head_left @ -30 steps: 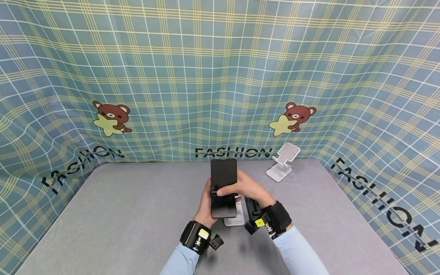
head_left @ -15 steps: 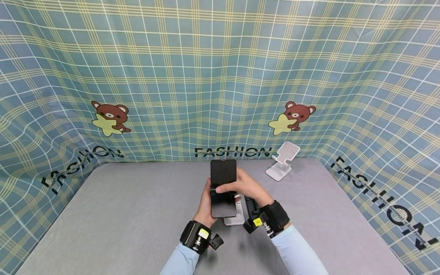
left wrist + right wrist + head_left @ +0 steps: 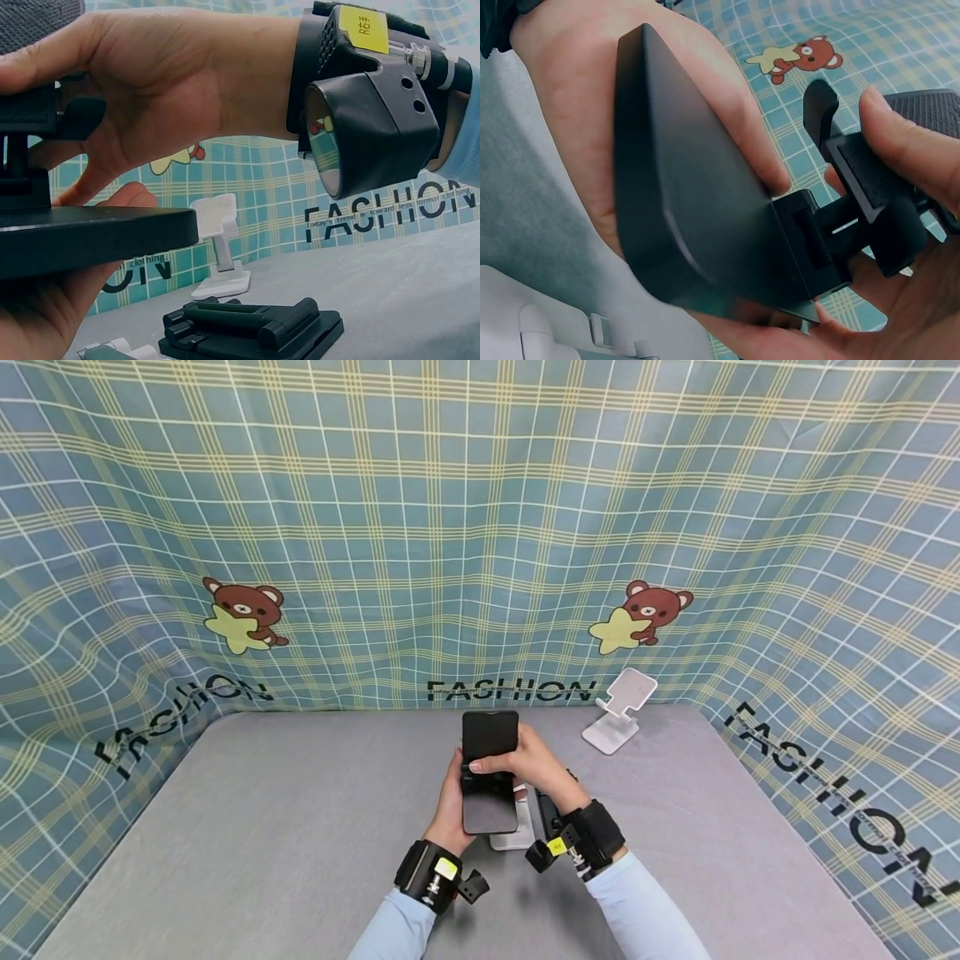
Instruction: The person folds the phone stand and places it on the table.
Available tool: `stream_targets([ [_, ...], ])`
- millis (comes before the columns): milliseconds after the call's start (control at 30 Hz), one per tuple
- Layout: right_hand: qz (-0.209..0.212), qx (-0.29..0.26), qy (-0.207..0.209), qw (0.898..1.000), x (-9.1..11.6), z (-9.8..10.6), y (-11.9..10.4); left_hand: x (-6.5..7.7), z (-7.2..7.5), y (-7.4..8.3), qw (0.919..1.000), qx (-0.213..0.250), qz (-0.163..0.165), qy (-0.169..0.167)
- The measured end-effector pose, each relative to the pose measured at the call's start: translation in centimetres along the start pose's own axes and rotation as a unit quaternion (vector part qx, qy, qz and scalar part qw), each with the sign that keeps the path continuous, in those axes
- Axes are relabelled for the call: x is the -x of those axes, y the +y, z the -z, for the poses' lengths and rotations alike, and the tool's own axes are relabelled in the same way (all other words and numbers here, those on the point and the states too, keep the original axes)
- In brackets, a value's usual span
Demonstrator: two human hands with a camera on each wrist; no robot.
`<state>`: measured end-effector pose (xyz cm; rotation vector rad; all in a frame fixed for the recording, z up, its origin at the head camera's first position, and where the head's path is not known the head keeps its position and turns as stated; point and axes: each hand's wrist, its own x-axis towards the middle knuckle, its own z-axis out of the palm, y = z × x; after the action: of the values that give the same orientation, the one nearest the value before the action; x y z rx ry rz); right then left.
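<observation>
A black folding phone stand [image 3: 490, 815] is held up over the table, its flat base towards me and its upper plate folded out beyond the hinge. My left hand [image 3: 448, 810] grips the base from the left and beneath. From the right, my right hand [image 3: 534, 764] pinches the upper plate, thumb across its front near the hinge. The right wrist view shows the thick base [image 3: 697, 187], the short hinge arm [image 3: 810, 244] and the right thumb [image 3: 911, 146] on the plate. Fingers behind the stand are partly hidden.
A white phone stand [image 3: 513, 842] lies folded below the hands. Beside it, under the right wrist, lies another folded black stand [image 3: 251, 330]. At the back right a white stand [image 3: 621, 714] stands unfolded. Plaid curtain [image 3: 360, 527] encloses the grey table [image 3: 262, 827].
The black stand's upper plate looks shorter from above, its angle to the base changed slightly. My right thumb has shifted a little up, and the right wrist slightly left. The left hand keeps its hold.
</observation>
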<state>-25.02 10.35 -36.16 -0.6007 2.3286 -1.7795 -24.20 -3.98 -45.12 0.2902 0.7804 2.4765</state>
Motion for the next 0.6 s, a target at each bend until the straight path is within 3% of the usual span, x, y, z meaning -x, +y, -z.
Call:
stream_targets([
  [233, -0.001, 0.011, 0.04, 0.999, -1.6, -0.2, 3.0, 0.4, -0.4, 0.0, 0.9993, -0.026, 0.004, 0.026],
  [600, -0.012, 0.0, 0.101, 0.995, -1.9, -0.7, 3.2, 0.3, -0.5, -0.1, 0.9995, -0.031, -0.01, -0.003],
])
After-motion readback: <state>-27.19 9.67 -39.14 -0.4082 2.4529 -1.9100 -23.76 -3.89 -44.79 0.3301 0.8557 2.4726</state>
